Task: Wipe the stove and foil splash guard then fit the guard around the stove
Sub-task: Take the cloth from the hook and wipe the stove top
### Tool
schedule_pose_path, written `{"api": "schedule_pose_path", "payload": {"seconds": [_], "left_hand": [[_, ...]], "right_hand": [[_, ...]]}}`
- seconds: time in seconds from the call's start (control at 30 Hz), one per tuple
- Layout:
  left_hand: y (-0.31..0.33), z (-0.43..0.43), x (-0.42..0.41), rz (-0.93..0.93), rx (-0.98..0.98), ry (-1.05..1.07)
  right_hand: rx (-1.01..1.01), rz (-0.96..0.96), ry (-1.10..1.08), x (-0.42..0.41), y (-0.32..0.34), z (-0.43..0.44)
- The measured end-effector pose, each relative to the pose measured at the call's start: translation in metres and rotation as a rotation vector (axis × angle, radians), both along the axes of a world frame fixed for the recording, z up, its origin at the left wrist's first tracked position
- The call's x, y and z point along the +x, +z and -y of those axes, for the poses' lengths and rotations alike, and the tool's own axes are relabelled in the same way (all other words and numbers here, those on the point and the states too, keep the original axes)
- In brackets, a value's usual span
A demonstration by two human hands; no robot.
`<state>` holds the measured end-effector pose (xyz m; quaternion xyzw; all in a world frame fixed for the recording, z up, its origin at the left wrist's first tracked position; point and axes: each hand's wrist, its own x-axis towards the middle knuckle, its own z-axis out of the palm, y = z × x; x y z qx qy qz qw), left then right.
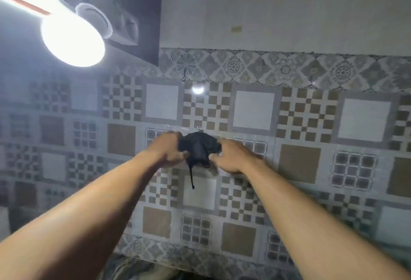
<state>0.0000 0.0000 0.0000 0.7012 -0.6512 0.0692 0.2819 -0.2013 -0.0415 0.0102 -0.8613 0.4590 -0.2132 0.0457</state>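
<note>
1. Gripping one side of a black cloth point(198, 148), the left hand point(170, 149) has its fingers curled into the fabric. The fingertips are hidden behind the bunched material.
2. The right hand point(233, 156) grips the opposite side of the same cloth, with its fingers curled round the edge. Both arms are stretched forward and upward.
3. The cloth is crumpled into a compact bundle between the two hands. A thin strand point(191, 177) hangs from its lower edge. The bundle is held close in front of the wall; whether it touches the wall cannot be told.
4. Behind the hands stands a tiled wall point(300, 164) of checked and plain square patterns, with plain wall higher up.
5. A lit lamp point(73, 41) at the upper left throws strong glare over that corner.
6. Neither the stove nor the foil splash guard is in view, because the camera points up at the wall. Their positions and condition cannot be stated.
7. Status, as a judgement:
   - The cloth is in hand and appears to be being readied, which points to the wiping stage.
   - No wiped surface can be checked.
   - Fitting the guard round the stove most likely remains to be done.
</note>
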Motion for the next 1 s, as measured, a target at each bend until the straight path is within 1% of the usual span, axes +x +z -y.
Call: {"api": "schedule_pose_path", "payload": {"seconds": [0.1,0.17,0.27,0.3,0.4,0.47,0.5,0.57,0.6,0.67,0.73,0.83,0.87,0.93,1.0], "left_hand": [[-0.006,0.016,0.004,-0.055,-0.015,0.01],[-0.011,0.027,0.007,-0.068,-0.017,-0.004],[-0.016,0.043,0.015,-0.089,-0.103,-0.007],[-0.017,0.046,0.017,-0.088,-0.126,0.0],[-0.021,0.052,0.016,-0.022,-0.163,0.004],[-0.021,0.053,0.016,-0.1,-0.181,-0.02],[-0.019,0.052,0.017,-0.167,-0.191,-0.028],[-0.014,0.048,0.018,-0.267,-0.212,-0.039],[-0.01,0.045,0.019,-0.294,-0.212,-0.044],[-0.003,0.036,0.017,-0.325,-0.193,-0.043],[0.003,0.026,0.015,-0.333,-0.158,-0.028],[0.005,0.011,0.007,-0.318,-0.063,-0.02],[0.005,0.005,0.002,-0.316,-0.029,-0.023],[0.003,-0.007,-0.009,-0.329,0.048,-0.036],[-0.001,-0.018,-0.021,-0.41,0.131,-0.055]], "right_hand": [[-0.082,0.0,-0.029,0.022,-0.006,0.023],[-0.18,0.028,-0.113,0.035,-0.013,0.034],[-0.351,0.203,-0.194,0.046,-0.026,0.051],[-0.382,0.232,-0.203,0.048,-0.029,0.054],[-0.431,0.2,-0.215,0.052,-0.035,0.06],[-0.423,0.2,-0.209,0.053,-0.032,0.061],[-0.404,0.233,-0.19,0.053,-0.029,0.06],[-0.283,0.371,-0.124,0.05,-0.021,0.058],[-0.206,0.435,-0.091,0.048,-0.017,0.056],[-0.11,0.49,-0.045,0.039,-0.01,0.049],[-0.046,0.454,-0.018,0.029,-0.004,0.038],[0.086,0.31,-0.017,0.013,0.0,0.017],[0.135,0.292,-0.024,0.007,-0.001,0.009],[0.252,0.317,-0.019,-0.004,-0.004,-0.007],[0.338,0.352,-0.024,-0.018,-0.01,-0.023]]}}
